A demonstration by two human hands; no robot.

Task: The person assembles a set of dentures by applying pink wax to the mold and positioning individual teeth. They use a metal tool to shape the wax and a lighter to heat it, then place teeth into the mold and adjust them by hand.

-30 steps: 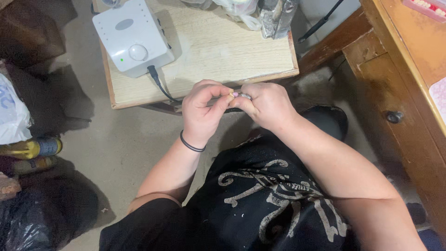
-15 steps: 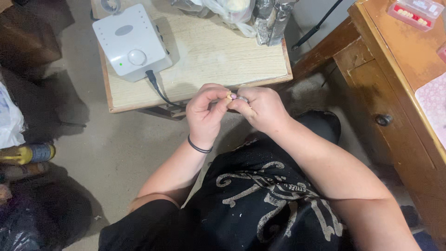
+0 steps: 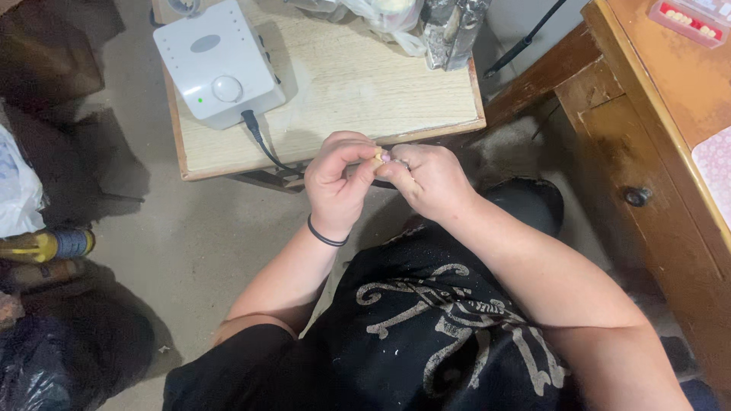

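Low wooden table (image 3: 426, 114) over concrete floor: your left hand (image 3: 339, 183) and right hand (image 3: 430, 179) remain pinched together on a small pinkish piece (image 3: 380, 157); only the view shifted.

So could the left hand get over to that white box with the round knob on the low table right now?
Probably yes. The white box sits uncovered on the low table, just beyond the left hand, with nothing between. But both hands are pinching a small piece, so it must let go first.
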